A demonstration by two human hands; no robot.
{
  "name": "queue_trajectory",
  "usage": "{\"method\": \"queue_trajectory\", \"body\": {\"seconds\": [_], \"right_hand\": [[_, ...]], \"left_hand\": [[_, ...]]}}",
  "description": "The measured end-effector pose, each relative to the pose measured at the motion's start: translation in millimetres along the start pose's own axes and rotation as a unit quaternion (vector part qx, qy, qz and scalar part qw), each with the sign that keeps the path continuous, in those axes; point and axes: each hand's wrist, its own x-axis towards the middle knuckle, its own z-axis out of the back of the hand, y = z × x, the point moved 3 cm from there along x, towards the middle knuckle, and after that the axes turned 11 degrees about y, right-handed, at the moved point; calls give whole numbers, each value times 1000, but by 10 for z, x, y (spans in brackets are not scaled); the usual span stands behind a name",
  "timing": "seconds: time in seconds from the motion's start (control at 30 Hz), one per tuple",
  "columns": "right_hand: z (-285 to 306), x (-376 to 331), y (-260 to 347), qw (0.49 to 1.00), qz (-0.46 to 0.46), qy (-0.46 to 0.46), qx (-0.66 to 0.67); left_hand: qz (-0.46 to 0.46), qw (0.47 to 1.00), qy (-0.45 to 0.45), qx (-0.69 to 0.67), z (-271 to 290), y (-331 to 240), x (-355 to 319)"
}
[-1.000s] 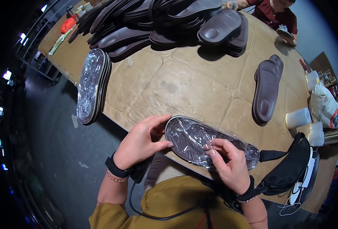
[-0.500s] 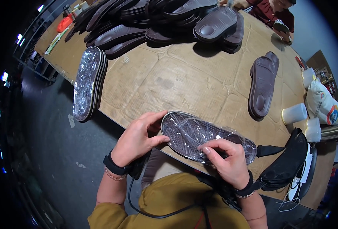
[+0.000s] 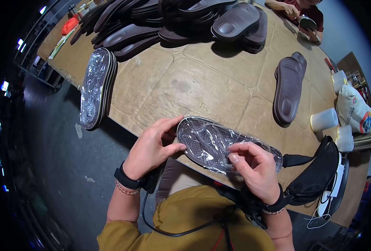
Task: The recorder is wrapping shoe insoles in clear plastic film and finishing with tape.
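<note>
Plastic-wrapped sole (image 3: 219,144) lies between both hands: left hand (image 3: 152,148) grips its end, right hand (image 3: 252,167) pinches the wrap.

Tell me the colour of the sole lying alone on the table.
Dark brown sole, seen in the head view.

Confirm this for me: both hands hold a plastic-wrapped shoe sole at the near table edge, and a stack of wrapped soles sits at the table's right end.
Not quite. The head view shows the stack of wrapped soles at the table's left end. The rest stands: the left hand and the right hand hold the plastic-wrapped sole at the near edge.
</note>
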Motion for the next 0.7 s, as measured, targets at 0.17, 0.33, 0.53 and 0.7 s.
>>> {"method": "queue_trajectory", "body": {"seconds": [0.17,0.33,0.53,0.7], "right_hand": [[-38,-46,27,996,-12,44,-72],[-42,-162,119,988,61,4,-144],[15,-265,192,969,124,-19,-213],[-26,-320,139,933,173,-26,-313]], "left_hand": [[1,1000,2,-9,-8,32,9],[15,1000,6,-23,-7,17,12],[20,997,-28,73,16,-187,-58],[-142,960,-69,232,-9,-735,-11]]}}
